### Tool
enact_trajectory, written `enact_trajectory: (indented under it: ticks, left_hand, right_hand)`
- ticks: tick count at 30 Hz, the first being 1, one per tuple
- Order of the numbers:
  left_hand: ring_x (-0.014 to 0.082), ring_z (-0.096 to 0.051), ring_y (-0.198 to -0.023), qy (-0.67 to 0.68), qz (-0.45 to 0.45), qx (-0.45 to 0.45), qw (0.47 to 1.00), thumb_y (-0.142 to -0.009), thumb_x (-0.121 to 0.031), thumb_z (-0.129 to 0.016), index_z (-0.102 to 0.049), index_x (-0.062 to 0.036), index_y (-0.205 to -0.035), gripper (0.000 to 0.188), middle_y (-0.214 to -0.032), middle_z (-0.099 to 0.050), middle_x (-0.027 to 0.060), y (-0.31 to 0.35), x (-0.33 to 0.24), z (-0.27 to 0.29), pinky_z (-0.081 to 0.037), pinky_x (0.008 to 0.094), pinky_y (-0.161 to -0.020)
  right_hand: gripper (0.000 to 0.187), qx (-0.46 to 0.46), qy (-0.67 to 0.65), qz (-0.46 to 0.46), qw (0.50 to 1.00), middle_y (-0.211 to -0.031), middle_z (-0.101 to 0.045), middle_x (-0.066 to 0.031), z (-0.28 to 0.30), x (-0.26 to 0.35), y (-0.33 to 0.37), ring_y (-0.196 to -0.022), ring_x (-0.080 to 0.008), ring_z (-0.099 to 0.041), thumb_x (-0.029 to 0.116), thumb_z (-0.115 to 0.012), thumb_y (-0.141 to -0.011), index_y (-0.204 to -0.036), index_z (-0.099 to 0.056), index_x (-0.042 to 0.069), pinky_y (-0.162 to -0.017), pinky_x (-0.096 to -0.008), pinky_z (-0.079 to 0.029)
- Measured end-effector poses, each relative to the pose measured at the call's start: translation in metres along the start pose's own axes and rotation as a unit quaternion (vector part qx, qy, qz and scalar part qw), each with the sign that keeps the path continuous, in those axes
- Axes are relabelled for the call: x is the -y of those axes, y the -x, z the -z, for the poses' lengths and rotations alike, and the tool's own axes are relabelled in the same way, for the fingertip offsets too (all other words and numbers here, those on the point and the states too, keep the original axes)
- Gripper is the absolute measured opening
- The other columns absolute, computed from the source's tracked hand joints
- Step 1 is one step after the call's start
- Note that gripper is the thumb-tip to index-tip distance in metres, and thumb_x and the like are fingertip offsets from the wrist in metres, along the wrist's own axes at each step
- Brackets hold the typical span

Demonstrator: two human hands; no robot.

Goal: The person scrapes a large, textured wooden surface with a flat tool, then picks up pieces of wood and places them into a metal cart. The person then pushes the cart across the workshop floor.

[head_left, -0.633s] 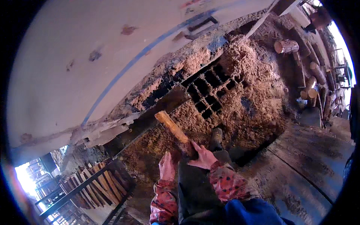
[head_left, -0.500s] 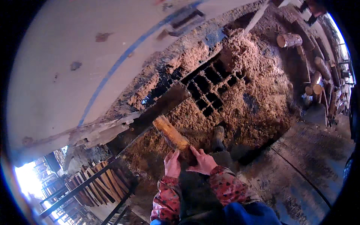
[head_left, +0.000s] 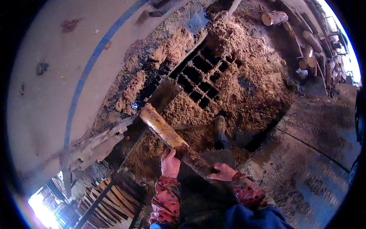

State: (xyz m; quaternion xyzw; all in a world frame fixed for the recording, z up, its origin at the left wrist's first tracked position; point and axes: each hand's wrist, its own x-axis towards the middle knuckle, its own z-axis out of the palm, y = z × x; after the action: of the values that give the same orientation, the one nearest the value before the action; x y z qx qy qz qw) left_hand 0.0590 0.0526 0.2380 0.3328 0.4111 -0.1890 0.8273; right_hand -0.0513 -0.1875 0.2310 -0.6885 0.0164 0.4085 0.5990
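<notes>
A split piece of wood [head_left: 163,128], pale orange on its far part, points away to the upper left. Its near part is dark and rough and runs toward my right hand; whether this is bark or shadowed wood I cannot tell. With fingers and thumb closed, my left hand [head_left: 170,164] grips it at the left side near the middle. My right hand [head_left: 222,172] has its fingers curled at the dark near end. Both forearms wear red patterned sleeves. Ahead of the wood's far end stands a dark upright board edge [head_left: 167,91].
Sawdust [head_left: 263,80] is heaped around a dark grid of square openings [head_left: 202,76]. A big pale panel with a blue curved stripe [head_left: 82,87] fills the left. Cut logs [head_left: 274,18] lie at the back right. Wooden slats [head_left: 108,200] are stacked lower left. A shoe [head_left: 220,126] shows ahead.
The wood has moved forward and left, showing more of its length. My right hand has shifted right, away from my left. The whole view has turned slightly to the right.
</notes>
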Motion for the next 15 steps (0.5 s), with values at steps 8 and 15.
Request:
enact_trajectory:
  ticks: [8,15]
  left_hand:
    - [0.0262,-0.058,-0.102,0.013,0.034,0.007,0.999,-0.083,-0.012,-0.056,-0.054,-0.0002,-0.116,0.036,-0.111,-0.060,0.0111,-0.020,-0.059,0.092,-0.046,0.0402,-0.091]
    - [0.0258,-0.060,-0.096,-0.004,0.039,0.007,0.999,-0.086,-0.015,-0.055,-0.055,-0.0014,-0.116,0.033,-0.107,-0.062,0.0093,-0.033,-0.057,0.084,-0.049,0.0396,-0.082]
  right_hand:
    - [0.053,0.105,-0.338,-0.160,0.922,-0.094,-0.064,-0.0015,-0.096,0.044,-0.042,-0.075,-0.0083,-0.054,0.029,-0.065,-0.084,-0.128,-0.047,0.006,-0.062,-0.0243,-0.043]
    - [0.029,0.093,-0.240,-0.158,0.953,-0.082,-0.065,-0.0006,-0.092,0.060,-0.049,-0.066,-0.0078,-0.054,0.032,-0.065,-0.085,-0.096,-0.062,0.006,-0.056,-0.0250,-0.042]
